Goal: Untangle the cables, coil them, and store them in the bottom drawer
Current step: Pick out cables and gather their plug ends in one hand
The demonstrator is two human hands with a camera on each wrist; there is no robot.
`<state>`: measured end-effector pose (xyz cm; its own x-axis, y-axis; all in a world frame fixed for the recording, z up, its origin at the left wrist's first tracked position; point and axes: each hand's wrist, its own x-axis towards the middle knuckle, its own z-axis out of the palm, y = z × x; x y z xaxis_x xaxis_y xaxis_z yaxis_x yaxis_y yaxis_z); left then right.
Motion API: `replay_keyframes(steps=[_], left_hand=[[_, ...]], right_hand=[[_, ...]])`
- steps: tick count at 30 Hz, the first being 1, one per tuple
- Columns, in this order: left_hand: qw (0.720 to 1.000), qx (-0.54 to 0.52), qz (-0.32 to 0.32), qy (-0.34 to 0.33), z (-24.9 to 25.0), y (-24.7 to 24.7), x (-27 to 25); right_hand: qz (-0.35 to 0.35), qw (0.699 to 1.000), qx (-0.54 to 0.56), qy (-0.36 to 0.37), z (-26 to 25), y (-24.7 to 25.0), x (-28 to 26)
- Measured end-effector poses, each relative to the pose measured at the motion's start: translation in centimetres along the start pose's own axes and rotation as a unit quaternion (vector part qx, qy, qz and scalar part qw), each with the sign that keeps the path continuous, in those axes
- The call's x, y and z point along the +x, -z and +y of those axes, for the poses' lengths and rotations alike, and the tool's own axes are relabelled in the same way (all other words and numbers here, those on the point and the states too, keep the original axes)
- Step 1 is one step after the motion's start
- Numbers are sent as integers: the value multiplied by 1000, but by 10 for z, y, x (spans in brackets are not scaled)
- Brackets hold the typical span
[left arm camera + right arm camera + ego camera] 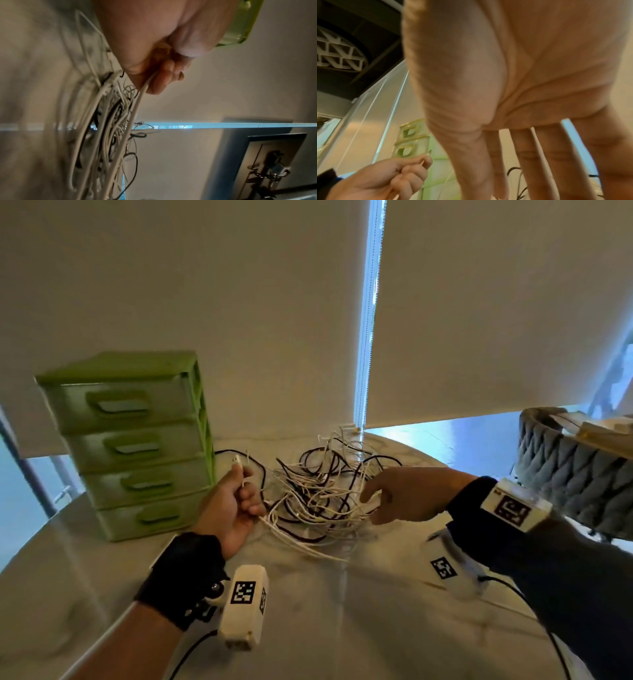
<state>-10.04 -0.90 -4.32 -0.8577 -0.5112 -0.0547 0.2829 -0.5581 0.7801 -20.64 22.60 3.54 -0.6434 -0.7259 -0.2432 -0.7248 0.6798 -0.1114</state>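
A tangle of white and black cables (322,494) lies mid-table. My left hand (245,494) grips one white cable (137,108) near its end, fingers curled round it; its connector (237,460) sticks up above the fist. My right hand (373,506) reaches into the tangle's right side with straight, spread fingers (530,162); a white strand runs between two of them, and I see no grip. The green drawer unit (137,446) stands just left of my left hand. Every drawer is closed, including the bottom drawer (150,517).
The pale round table (342,628) ends close behind the cables, at the window blinds. A grey knitted basket (565,474) holding some items stands at the right. A small marker card (443,568) lies under my right forearm.
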Motion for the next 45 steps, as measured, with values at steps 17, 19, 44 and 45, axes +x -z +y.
replay_keyframes(steps=[17,19,44,45], left_hand=[[993,101,43,-52,11,40,21],[992,108,46,-50,12,41,23],[986,151,60,-31,15,35,17],[987,149,58,-33,15,35,17]], right_hand=[[-77,993,-86,7,-21,-7,87],[-16,996,-79,30,-33,1,83],[79,992,30,88,-108,-19,137],[106,987,85,89,-104,-14,135]])
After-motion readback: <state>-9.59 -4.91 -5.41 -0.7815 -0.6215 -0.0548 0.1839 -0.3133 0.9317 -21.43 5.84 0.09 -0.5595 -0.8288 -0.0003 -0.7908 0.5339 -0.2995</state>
